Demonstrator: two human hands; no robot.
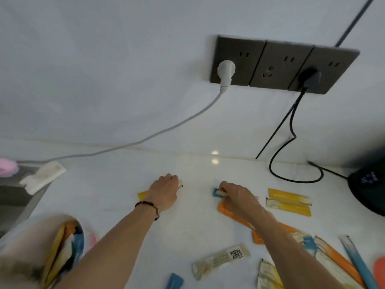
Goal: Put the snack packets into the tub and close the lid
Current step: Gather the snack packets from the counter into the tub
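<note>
On the white counter my left hand (165, 192) is closed over a yellow snack packet (142, 195) whose end sticks out to the left. My right hand (237, 196) pinches a blue packet (216, 192) and lies over an orange packet (226, 210). Two yellow packets (288, 202) lie to the right of that hand. A beige packet (220, 259), a blue one (175, 281) and several orange, yellow and blue ones (325, 255) are scattered near the front. The tub (31, 232), pale and blurred at the lower left, has several packets (66, 245) standing inside. Its lid is not clearly visible.
A dark socket strip (281, 63) is on the wall, with a white cable (145, 140) running left and a black cable (291, 155) looping onto the counter. A black appliance (368, 184) stands at the right edge. A white sachet (44, 176) lies at the left beside a sink edge.
</note>
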